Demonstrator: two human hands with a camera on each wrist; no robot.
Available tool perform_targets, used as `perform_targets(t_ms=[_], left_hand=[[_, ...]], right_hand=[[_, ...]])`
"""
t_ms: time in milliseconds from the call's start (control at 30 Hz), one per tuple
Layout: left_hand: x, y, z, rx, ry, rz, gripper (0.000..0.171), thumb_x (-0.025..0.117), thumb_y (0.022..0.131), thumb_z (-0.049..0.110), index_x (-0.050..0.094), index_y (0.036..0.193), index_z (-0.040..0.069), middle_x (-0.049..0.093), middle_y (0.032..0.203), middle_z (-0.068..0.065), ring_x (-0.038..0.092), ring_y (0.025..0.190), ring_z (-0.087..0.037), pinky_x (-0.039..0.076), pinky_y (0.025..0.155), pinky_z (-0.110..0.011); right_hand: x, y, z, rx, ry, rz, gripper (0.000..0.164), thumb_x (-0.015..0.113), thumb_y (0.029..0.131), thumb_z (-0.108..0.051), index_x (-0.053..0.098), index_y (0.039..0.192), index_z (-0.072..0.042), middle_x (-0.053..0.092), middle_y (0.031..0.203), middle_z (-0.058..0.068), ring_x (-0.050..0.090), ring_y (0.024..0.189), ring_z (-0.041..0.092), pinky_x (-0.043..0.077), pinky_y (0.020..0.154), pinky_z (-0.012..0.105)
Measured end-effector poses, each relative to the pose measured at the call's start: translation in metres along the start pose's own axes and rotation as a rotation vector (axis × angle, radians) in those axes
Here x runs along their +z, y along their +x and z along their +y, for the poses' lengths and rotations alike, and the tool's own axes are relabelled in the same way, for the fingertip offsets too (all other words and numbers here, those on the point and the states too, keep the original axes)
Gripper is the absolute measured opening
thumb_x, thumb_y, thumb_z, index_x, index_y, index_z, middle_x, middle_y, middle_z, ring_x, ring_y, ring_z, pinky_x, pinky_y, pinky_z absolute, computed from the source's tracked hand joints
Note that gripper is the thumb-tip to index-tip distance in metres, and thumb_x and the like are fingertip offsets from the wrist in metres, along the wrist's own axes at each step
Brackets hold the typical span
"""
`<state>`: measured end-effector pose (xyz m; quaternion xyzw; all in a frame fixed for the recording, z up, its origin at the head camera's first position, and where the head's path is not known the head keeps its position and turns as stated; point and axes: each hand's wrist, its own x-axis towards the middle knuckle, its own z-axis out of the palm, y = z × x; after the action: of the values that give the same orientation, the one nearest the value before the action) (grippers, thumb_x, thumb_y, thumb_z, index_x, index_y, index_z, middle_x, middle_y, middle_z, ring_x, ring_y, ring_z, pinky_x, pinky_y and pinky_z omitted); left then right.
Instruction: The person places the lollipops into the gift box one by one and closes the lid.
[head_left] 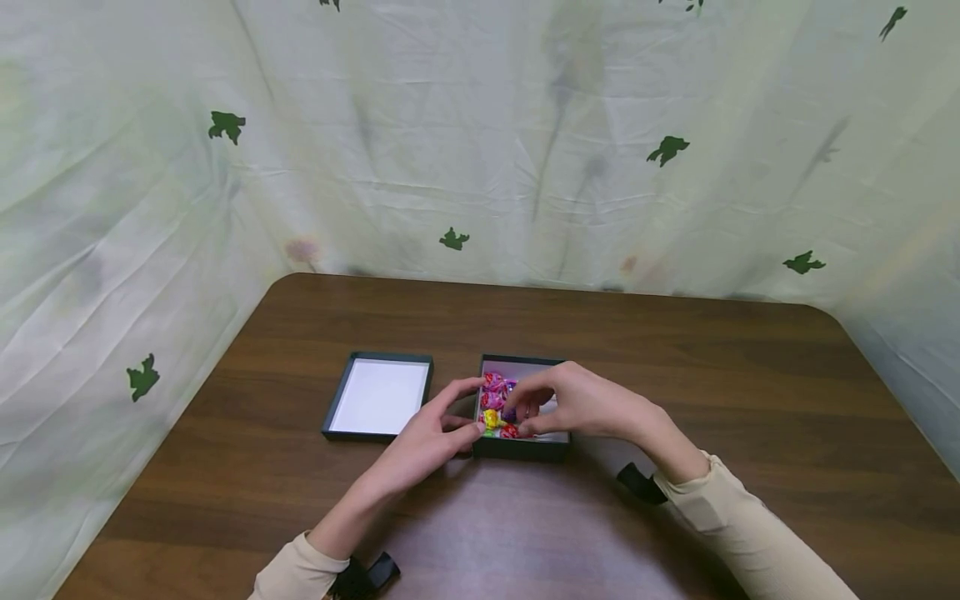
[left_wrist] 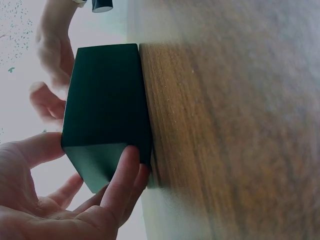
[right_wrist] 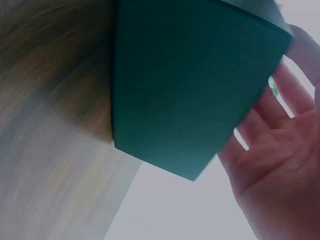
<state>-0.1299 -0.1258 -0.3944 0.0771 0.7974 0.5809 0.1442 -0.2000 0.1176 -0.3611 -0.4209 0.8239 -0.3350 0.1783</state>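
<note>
An open dark green box stands on the table with several wrapped candies along its left inside, in pink, red, yellow and purple. My left hand holds the box at its left end. In the left wrist view its thumb lies at the upper edge and its fingers bend against the end wall. My right hand reaches over the right side into the box, fingers bent down among the candies. Whether its fingertips pinch a candy is not clear; the box wall hides them in the right wrist view.
To the left of the box lies a matching lid, its white inside facing up. Both stand on a brown wooden table. A pale curtain with green leaf shapes hangs behind and beside the table.
</note>
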Motion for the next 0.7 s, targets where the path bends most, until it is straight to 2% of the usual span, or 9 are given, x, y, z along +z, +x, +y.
perform_targets(t_ms=[200, 300, 400, 533, 700], left_hand=[[0.001, -0.001, 0.000, -0.011, 0.007, 0.012, 0.058, 0.065, 0.094, 0.021, 0.042, 0.147, 0.026, 0.037, 0.152, -0.004, 0.060, 0.113, -0.030, 0.054, 0.082, -0.040], [0.001, -0.001, 0.000, -0.011, 0.002, 0.012, 0.058, 0.064, 0.094, 0.021, 0.042, 0.147, 0.025, 0.037, 0.152, -0.005, 0.059, 0.113, -0.030, 0.055, 0.081, -0.040], [-0.001, -0.001, 0.001, -0.003, -0.002, 0.018, 0.056, 0.063, 0.096, 0.021, 0.042, 0.147, 0.024, 0.036, 0.152, -0.007, 0.059, 0.114, -0.031, 0.055, 0.081, -0.041], [-0.012, -0.002, 0.006, 0.034, 0.004, 0.063, 0.051, 0.062, 0.098, 0.022, 0.045, 0.146, 0.020, 0.038, 0.151, -0.009, 0.060, 0.115, -0.032, 0.055, 0.082, -0.041], [-0.035, -0.010, 0.015, 0.102, 0.067, 0.123, 0.043, 0.059, 0.100, 0.025, 0.051, 0.141, 0.017, 0.045, 0.147, -0.009, 0.060, 0.116, -0.033, 0.055, 0.083, -0.038]], right_hand=[[-0.001, -0.018, -0.002, 0.005, 0.122, 0.114, 0.024, 0.077, 0.087, -0.025, 0.072, 0.110, -0.017, 0.070, 0.101, -0.002, 0.064, 0.090, 0.011, 0.053, 0.078, 0.038], [0.003, -0.028, -0.005, 0.018, 0.150, 0.210, 0.025, 0.077, 0.087, -0.028, 0.071, 0.110, -0.022, 0.069, 0.107, -0.002, 0.063, 0.096, 0.016, 0.052, 0.082, 0.038], [0.008, -0.034, -0.009, 0.000, 0.177, 0.279, 0.024, 0.077, 0.087, -0.024, 0.069, 0.110, -0.025, 0.066, 0.113, -0.006, 0.062, 0.101, 0.022, 0.052, 0.086, 0.037], [0.016, -0.036, -0.022, -0.057, 0.179, 0.338, 0.026, 0.073, 0.090, -0.019, 0.067, 0.114, -0.027, 0.064, 0.118, -0.006, 0.060, 0.107, 0.019, 0.052, 0.086, 0.036], [0.026, -0.030, -0.047, -0.159, 0.156, 0.438, 0.024, 0.067, 0.095, -0.018, 0.067, 0.118, -0.024, 0.065, 0.117, -0.006, 0.059, 0.108, 0.013, 0.053, 0.084, 0.035]])
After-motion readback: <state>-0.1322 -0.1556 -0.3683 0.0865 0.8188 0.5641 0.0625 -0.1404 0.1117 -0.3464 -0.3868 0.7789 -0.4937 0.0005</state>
